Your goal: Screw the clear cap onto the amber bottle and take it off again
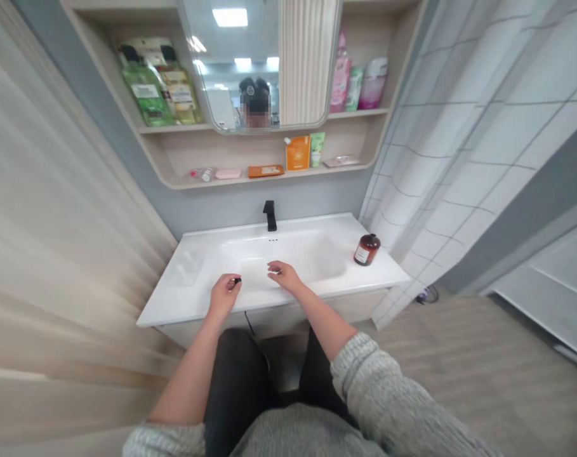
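My left hand (225,294) is closed in a pinch on a small black object (237,280), over the front edge of the white sink (317,254). To its right, over the basin, my right hand (283,275) has its fingers curled but apart, and nothing shows between them. A gap separates the two hands. Behind them, the black faucet (270,216) stands at the back of the sink. An amber bottle (367,249) with a white label stands on the counter's right side, away from both hands.
A clear, faint object (189,265) lies on the counter's left side. Above hangs a mirror cabinet (162,158) with bottles, an orange pouch (298,153) and small items on its shelves. Curtains (54,222) flank the left; a white checked curtain (426,171) hangs at the right.
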Demonstrator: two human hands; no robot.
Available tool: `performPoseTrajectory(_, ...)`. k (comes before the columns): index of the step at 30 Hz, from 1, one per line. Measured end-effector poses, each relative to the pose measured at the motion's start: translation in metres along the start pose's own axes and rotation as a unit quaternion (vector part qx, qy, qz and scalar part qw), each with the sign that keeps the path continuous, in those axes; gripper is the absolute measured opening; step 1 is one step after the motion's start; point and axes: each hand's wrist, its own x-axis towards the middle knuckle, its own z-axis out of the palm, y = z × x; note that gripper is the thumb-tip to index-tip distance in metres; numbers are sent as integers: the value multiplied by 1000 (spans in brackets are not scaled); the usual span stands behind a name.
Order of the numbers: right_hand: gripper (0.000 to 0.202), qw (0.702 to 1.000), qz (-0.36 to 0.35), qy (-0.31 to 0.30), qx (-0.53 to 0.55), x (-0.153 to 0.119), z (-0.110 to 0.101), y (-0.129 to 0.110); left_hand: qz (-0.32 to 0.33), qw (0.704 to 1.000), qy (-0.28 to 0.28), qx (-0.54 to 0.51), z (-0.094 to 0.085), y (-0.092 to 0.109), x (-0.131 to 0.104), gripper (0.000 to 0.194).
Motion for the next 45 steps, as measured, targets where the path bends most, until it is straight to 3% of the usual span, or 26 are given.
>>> performPoseTrajectory(4,44,999,31,2,-38,-20,-12,-1,-48,997,-34,-56,38,1,14,27)
performPoseTrajectory(6,43,999,35,1,-14,-35,-28,3,-64,993,-64,-78,44,-4,18,30)
performPoseTrajectory(8,39,999,28,37,24,-52,-57,9,-67,989,-89,-98,43,-9,20,35)
performPoseTrajectory(9,39,996,23,80,32,-61,-77,13,-65,988,-93,-107,42,-10,21,38)
performPoseTrajectory(11,43,972,24,234,-1,-77,-123,21,-56,988,-90,-116,40,-11,21,39)
performPoseTrajectory(13,51,909,26,408,-80,-87,-172,27,-49,989,-87,-108,39,-10,20,36)
performPoseTrajectory(15,64,848,19,507,-152,-91,-216,34,-50,991,-87,-93,40,-8,19,32)
performPoseTrajectory(18,93,840,-4,512,-177,-81,-259,43,-57,991,-92,-77,42,-6,16,29)
performPoseTrajectory(21,115,855,-20,493,-161,-63,-278,52,-66,991,-93,-74,43,-4,14,30)
performPoseTrajectory(25,121,876,37,460,-138,-45,-285,60,-63,991,-81,-83,41,1,14,26)
performPoseTrajectory(30,77,864,174,443,-164,-47,-287,57,-52,991,-75,-97,39,6,14,22)
performPoseTrajectory(36,65,874,147,426,-183,-57,-278,41,-51,989,-82,-113,39,7,12,26)
performPoseTrajectory(41,75,914,98,377,-117,-73,-236,17,-68,987,-64,-134,40,10,14,33)
performPoseTrajectory(45,75,954,27,299,-20,-97,-175,-7,-62,984,-43,-163,39,38,6,32)
